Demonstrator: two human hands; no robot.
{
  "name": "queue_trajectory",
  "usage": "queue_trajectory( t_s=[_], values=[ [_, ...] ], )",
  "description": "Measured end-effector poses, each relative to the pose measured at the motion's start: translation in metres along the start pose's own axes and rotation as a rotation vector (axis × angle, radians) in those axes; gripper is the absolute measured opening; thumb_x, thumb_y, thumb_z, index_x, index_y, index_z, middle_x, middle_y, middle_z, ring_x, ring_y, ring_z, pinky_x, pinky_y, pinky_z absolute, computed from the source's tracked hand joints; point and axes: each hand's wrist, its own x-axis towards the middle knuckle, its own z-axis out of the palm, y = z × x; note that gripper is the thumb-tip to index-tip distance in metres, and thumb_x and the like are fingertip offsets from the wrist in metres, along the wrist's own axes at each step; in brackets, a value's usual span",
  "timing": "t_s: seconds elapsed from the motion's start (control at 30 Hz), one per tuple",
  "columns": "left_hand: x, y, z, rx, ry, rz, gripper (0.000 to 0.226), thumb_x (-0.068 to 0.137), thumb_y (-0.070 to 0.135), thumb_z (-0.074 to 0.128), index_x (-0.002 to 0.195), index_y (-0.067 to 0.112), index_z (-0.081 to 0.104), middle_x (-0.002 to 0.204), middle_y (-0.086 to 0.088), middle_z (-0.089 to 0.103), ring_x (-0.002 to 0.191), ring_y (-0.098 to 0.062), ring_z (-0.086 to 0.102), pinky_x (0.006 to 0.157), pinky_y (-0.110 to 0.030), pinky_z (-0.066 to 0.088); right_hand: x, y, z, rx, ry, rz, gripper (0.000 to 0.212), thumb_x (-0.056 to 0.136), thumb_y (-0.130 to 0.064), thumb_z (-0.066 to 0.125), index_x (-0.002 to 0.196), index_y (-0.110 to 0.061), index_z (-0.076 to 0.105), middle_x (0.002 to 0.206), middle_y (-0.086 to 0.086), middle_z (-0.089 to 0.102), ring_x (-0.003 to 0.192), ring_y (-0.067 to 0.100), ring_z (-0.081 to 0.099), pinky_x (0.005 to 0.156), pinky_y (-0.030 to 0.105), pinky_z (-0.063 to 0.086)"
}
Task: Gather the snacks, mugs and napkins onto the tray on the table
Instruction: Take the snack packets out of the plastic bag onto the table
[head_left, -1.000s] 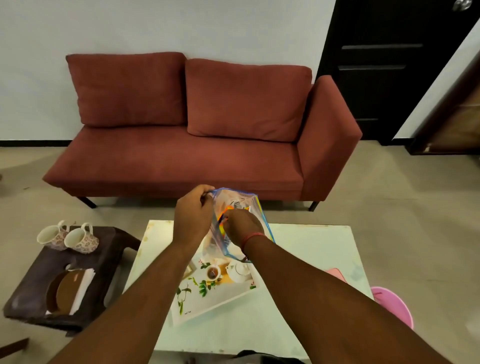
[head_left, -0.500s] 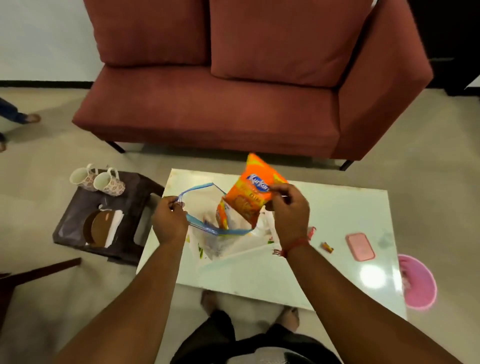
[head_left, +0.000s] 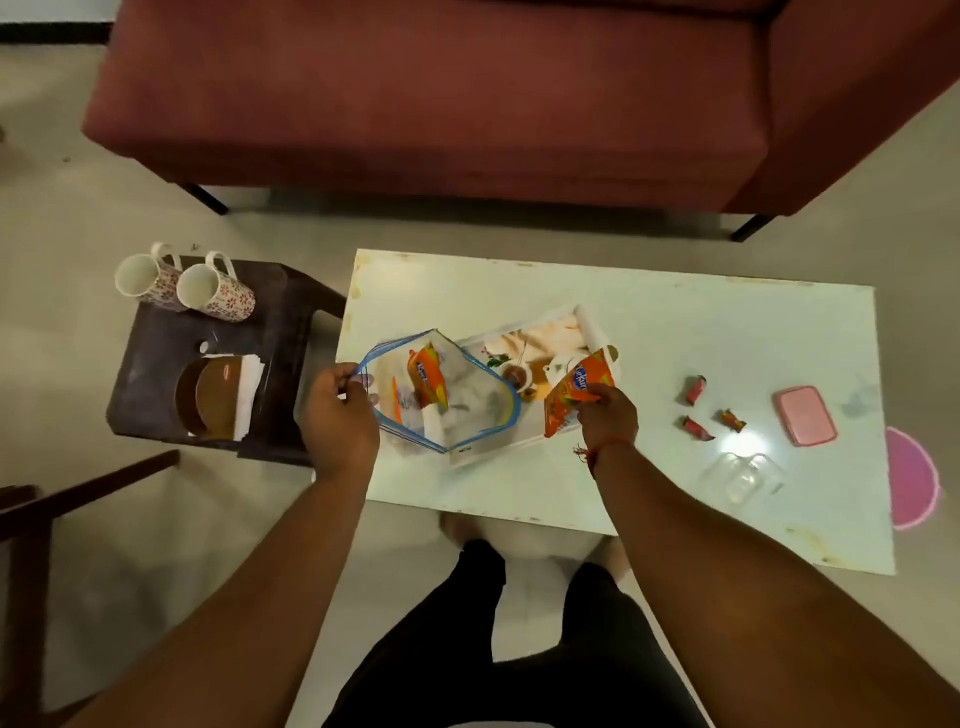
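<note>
- Left hand (head_left: 340, 415) pinches the rim of a clear, crinkled bag (head_left: 441, 395).
- Right hand (head_left: 605, 415) grips a glossy orange packet (head_left: 574, 392).
- Bag hides part of the tray (head_left: 587, 325).

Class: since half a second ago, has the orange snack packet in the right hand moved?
Yes. The orange snack packet has dropped rightward, out of the zip bag and over the tray.
</note>
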Motion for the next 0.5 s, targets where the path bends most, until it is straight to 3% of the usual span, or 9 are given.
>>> queue_trajectory(
  t_s=[0.13,0.2,0.3,0.4,0.5],
  values=[
    [0.022,-0.016,-0.010,-0.039,-0.062,0.002,0.016,0.100,0.018,0.053,0.112,0.017,0.063,0.106,0.000,0.069,0.087,-0.013,0.070,0.080,-0.044,0.061,0.010,0.014,0.035,0.096,-0.058,0.075,0.040,0.082,-0.003,0.064,0.117,-0.021,0.068,0.119,0.001,0.065,0.107,0.023,0.061,0.097,0.040,0.052],
    [0.026,-0.017,-0.011,-0.007,-0.087,0.036,0.018,0.100,0.019,0.053,0.115,0.016,0.063,0.107,0.001,0.069,0.086,-0.011,0.070,0.080,-0.042,0.061,0.014,0.025,0.042,0.199,-0.125,0.169,0.046,0.085,0.004,0.061,0.124,-0.019,0.063,0.123,0.012,0.064,0.108,0.029,0.062,0.100,0.045,0.049],
    [0.027,-0.016,-0.008,0.034,-0.113,0.061,0.017,0.101,0.018,0.052,0.114,0.018,0.063,0.106,0.004,0.067,0.080,-0.003,0.067,0.077,-0.038,0.061,0.005,0.039,0.039,0.228,-0.105,0.264,0.039,0.084,0.002,0.065,0.117,-0.020,0.064,0.104,0.014,0.066,0.091,0.027,0.059,0.089,0.045,0.052],
    [0.021,-0.011,-0.003,0.068,-0.130,0.074,0.015,0.100,0.020,0.054,0.111,0.022,0.063,0.107,0.002,0.069,0.088,-0.014,0.071,0.077,-0.041,0.062,-0.013,0.030,0.028,0.063,-0.011,0.125,0.029,0.082,-0.007,0.067,0.109,-0.018,0.066,0.106,0.009,0.068,0.088,0.027,0.061,0.082,0.038,0.050],
    [0.007,0.004,0.004,0.115,-0.146,0.134,0.014,0.101,0.019,0.052,0.110,0.021,0.063,0.102,0.007,0.065,0.090,-0.015,0.068,0.071,-0.028,0.059,-0.046,-0.003,0.014,0.074,0.055,-0.147,0.024,0.087,-0.005,0.056,0.103,-0.018,0.067,0.106,0.002,0.069,0.096,0.021,0.063,0.086,0.034,0.051]
  ],
)
